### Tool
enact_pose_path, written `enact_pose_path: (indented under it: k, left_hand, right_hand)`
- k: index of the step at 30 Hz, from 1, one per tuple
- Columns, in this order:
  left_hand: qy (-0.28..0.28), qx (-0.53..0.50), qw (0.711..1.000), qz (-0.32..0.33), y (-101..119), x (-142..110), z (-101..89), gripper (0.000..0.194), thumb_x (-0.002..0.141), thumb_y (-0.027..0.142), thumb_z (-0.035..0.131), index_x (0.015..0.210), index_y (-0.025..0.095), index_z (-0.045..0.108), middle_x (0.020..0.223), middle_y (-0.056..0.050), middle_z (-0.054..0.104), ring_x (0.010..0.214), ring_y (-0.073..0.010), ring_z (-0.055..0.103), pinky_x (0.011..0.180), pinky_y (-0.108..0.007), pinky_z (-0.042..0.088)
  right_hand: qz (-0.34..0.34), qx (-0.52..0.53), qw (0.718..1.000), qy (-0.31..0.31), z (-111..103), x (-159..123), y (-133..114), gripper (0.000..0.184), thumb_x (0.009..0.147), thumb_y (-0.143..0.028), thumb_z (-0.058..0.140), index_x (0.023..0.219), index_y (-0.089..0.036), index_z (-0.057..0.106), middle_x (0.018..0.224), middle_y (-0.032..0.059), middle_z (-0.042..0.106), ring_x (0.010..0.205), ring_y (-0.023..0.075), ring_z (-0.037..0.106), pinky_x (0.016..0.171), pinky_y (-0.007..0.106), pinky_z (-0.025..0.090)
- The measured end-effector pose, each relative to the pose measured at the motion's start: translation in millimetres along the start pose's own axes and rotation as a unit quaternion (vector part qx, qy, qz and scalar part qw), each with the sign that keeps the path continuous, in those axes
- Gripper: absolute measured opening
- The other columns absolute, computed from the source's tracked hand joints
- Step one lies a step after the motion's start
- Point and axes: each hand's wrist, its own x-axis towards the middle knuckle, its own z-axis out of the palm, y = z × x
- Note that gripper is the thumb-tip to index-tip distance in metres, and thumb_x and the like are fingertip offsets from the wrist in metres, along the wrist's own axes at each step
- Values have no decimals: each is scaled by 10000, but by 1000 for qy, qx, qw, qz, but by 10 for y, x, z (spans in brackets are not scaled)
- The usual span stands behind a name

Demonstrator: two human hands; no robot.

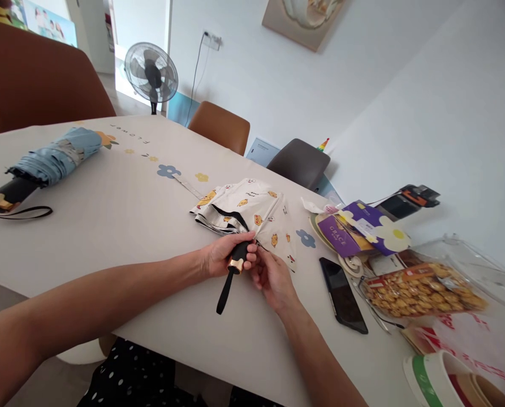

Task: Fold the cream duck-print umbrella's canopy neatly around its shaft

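A white folding umbrella with small yellow cartoon prints lies on the table in front of me, its canopy loosely gathered. My left hand is wrapped round its black handle, which ends in a gold-coloured band and a hanging black wrist loop. Close beside it, my right hand pinches the lower edge of the canopy near the handle. The fingertips of that hand are partly hidden. A pale closing strap sticks out from the canopy's far left side.
A rolled blue umbrella lies on the table at left. On the right are a phone, a purple box, a bag of nuts or snacks and paper cups. Chairs and a fan stand beyond.
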Motion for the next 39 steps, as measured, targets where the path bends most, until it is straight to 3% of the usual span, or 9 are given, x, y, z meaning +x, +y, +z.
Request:
enact_pose_path:
  k: [3,7,11,14,16,22,31,36,39]
  left_hand:
    - [19,-14,1000,20,-10,0,5,236,813,321,547,705,124,477,608,28,427,510,-51,451,428,-156,417]
    - [28,-12,999,17,-30,4,-7,226,803,315,563,718,127,473,616,37,427,509,-49,449,420,-164,415]
    - [38,-1,999,11,-51,5,-7,219,795,319,576,743,126,486,623,37,434,518,-52,457,415,-166,413]
    - [38,4,999,2,-59,-5,16,212,796,310,575,743,124,488,622,35,434,519,-55,458,412,-168,410]
    - [41,9,999,-4,-63,-14,38,212,798,304,572,729,124,483,620,33,431,514,-55,453,411,-169,407]
    - [30,40,999,-20,-109,-20,72,228,787,309,581,695,128,477,613,32,411,512,-59,437,411,-168,387]
    - [11,61,997,-43,-146,-56,117,228,756,331,622,736,134,507,610,35,418,527,-66,441,444,-185,389]
    - [-9,76,994,-71,-182,-81,157,245,731,349,648,745,147,510,615,36,432,536,-71,450,454,-192,393]
    - [-13,100,991,-86,-197,-87,166,265,710,367,663,737,151,511,614,34,438,538,-78,457,451,-201,400]
  right_hand:
    - [-81,23,991,108,0,19,38,157,694,-285,625,680,-170,519,555,-35,529,341,60,407,266,171,256]
    - [-137,46,977,154,-39,56,42,124,669,-242,640,737,-171,564,625,-20,571,434,80,496,324,184,358]
    - [-111,112,981,113,-73,157,33,130,643,-187,665,758,-151,619,683,25,633,615,135,602,504,235,504]
    - [-69,124,986,93,-118,251,-3,61,639,-164,648,644,-151,588,499,-25,550,414,80,485,337,178,386]
    - [-45,104,990,86,-158,289,-40,83,675,-201,617,626,-148,577,466,-25,533,371,73,452,311,177,357]
    - [72,-10,997,-38,-215,251,-108,302,800,-399,491,813,-124,616,633,72,639,511,169,606,471,291,510]
    - [-38,96,994,25,26,182,-66,375,777,-539,426,806,-211,606,821,52,663,767,186,627,667,294,516]
    - [12,74,997,-14,98,189,-49,460,751,-587,380,741,-195,619,670,76,651,692,232,633,556,330,505]
    - [-9,56,998,-22,114,189,-41,429,747,-555,383,759,-196,618,655,65,644,659,226,625,517,323,490]
